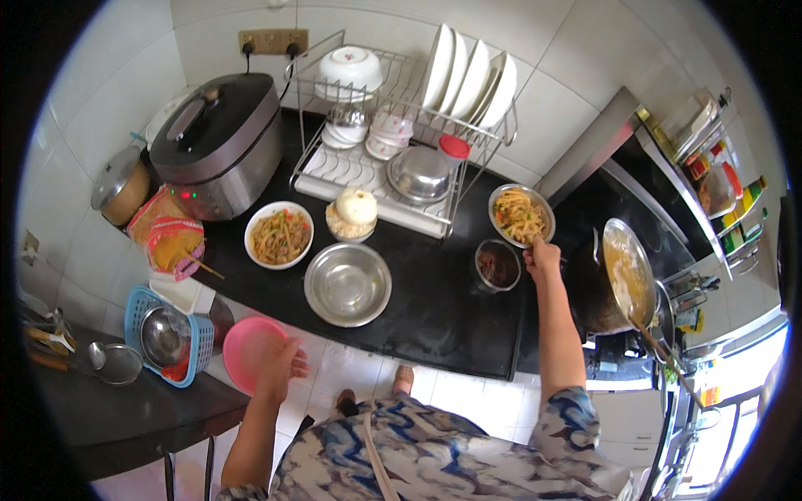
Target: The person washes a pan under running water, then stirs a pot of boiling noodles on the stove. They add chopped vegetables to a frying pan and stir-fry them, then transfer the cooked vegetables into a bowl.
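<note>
At the right end of the black counter (pixel 432 300), my right hand (pixel 544 258) grips the near rim of a steel bowl of shredded food (pixel 519 213). Just left of it stands a steel cup with dark contents (pixel 498 265). My left hand (pixel 281 364) hangs in front of a pink plastic basin (pixel 241 351), its fingers loosely apart and holding nothing. A wide steel bowl (pixel 348 285) sits mid-counter with only traces on its inside. Beyond it are a white bowl of cooked shredded food (pixel 279 237) and a pale round item (pixel 356 206) atop a small filled bowl.
A dish rack (pixel 401 106) with plates and bowls lines the wall, beside a pressure cooker (pixel 216 147). To the right, a large pot (pixel 617 275) with pale liquid has a long-handled utensil (pixel 664 357) leaning out. A blue basket (pixel 203 351) stands at left.
</note>
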`<state>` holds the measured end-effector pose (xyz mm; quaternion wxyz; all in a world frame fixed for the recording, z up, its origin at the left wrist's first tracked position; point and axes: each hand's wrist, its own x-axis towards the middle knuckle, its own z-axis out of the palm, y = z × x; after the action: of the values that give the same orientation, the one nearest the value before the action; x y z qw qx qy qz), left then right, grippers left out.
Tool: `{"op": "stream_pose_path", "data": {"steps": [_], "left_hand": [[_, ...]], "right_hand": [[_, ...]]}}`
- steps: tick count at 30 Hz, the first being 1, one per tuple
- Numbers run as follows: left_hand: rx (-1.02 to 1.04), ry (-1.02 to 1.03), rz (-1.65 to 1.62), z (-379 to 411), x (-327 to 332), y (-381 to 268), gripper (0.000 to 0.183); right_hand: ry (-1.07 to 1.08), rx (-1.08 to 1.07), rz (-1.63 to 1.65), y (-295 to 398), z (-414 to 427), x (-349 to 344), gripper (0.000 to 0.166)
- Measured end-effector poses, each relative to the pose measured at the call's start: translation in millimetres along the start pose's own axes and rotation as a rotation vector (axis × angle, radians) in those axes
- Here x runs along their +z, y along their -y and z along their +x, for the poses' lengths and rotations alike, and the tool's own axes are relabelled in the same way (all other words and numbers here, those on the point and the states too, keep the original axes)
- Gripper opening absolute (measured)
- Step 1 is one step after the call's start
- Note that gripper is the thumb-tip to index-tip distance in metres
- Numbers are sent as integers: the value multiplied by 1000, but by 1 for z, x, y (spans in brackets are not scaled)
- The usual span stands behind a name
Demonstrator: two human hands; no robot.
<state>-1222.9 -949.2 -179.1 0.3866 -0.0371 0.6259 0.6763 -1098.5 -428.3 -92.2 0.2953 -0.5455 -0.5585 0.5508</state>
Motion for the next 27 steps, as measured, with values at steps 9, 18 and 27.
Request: {"op": "stream_pose_path", "data": {"steps": [9,18,27], "left_hand": [[-11,-228,-101,-28,46,-1,14],[-18,-328,-91,-22,55,-13,21],[134,-349,-48,32,16,-41,32]], "right_hand": [[-78,254,88,-17,117,98,20],[263,286,120,-26,107,99,34],[1062,99,-329,-50,-140,94,41]]}}
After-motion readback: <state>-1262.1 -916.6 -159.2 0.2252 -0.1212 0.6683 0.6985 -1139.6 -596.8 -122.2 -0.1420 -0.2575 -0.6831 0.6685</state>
